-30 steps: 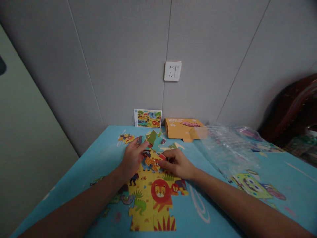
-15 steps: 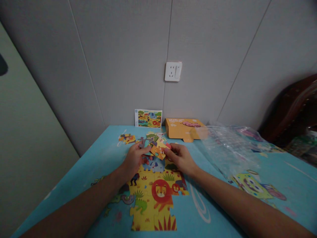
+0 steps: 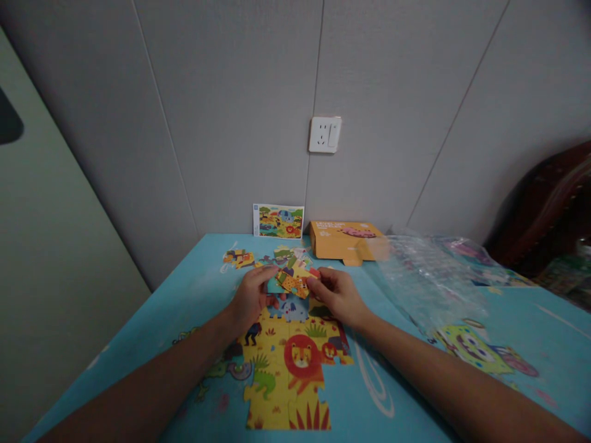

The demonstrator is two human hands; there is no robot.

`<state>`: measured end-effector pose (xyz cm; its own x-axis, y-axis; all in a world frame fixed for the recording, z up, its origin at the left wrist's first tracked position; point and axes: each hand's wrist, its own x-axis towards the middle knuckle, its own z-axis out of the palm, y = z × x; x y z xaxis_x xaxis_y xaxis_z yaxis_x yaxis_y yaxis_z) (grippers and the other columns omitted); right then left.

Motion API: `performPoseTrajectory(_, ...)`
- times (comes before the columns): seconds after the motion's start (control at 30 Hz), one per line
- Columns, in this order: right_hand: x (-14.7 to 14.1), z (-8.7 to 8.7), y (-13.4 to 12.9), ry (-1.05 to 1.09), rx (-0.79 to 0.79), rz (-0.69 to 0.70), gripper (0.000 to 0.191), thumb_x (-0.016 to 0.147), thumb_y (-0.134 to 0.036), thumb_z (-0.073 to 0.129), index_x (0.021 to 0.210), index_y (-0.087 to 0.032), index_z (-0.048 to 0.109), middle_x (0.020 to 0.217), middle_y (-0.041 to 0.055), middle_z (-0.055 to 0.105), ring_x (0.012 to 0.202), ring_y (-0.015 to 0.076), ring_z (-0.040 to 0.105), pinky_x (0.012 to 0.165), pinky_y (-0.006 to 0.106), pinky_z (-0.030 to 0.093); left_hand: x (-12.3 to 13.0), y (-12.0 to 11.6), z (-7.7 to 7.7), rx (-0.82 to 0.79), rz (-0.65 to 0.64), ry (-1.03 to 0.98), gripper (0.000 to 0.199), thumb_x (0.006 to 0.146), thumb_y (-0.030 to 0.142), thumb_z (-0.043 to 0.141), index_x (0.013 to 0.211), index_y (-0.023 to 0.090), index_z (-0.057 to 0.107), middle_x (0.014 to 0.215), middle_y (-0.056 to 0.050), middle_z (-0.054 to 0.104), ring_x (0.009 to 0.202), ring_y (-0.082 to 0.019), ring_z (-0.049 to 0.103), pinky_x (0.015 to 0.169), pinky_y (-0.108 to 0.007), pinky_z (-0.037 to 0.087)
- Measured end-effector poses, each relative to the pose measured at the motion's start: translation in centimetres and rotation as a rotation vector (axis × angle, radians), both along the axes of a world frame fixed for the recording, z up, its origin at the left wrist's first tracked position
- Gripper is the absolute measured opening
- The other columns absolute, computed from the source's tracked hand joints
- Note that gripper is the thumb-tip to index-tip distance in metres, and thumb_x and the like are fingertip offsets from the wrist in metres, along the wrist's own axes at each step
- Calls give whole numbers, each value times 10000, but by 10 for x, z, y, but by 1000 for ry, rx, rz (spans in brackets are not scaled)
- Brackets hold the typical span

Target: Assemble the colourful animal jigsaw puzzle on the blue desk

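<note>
Several loose puzzle pieces are gripped between my two hands, in a small overlapping stack. My left hand closes on their left side, its thumb on top. At the right edge my right hand pinches the yellow spotted pieces with thumb and fingers. Just below lies a joined part of the jigsaw puzzle, showing a lion, a green crocodile and elephants; my hands cover some of its upper edge. More loose pieces lie behind my left hand.
A picture card leans on the wall beside an orange puzzle box. Crumpled clear plastic wrap covers the table's right rear. The blue tablecloth has printed cartoon figures. A wall socket is above.
My left thumb has moved up over the held pieces, and a grey piece that showed by it is now hidden. My right hand keeps its pinch; the view has shifted slightly.
</note>
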<state>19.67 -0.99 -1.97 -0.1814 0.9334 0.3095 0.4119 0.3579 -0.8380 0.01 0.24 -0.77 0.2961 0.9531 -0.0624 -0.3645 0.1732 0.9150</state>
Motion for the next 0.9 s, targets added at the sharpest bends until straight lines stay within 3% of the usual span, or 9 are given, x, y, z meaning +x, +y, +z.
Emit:
performPoseTrajectory(0.53,0,1,0,18,-27,16,433,840,-541,512,617,-181,423,551,-30,387,519,94,328,455,232,247,0,-3,7,-85,1,-68,216,813,305,502,812,113,602,647,-52,619,445,-145,556,344,-227,428)
performPoseTrajectory(0.9,-1,3,-2,58,-48,20,455,816,-571,530,601,-187,413,536,-27,410,499,93,339,436,225,255,-2,-5,8,-84,-38,-133,238,809,348,521,778,126,602,549,-23,562,409,-141,521,350,-234,425)
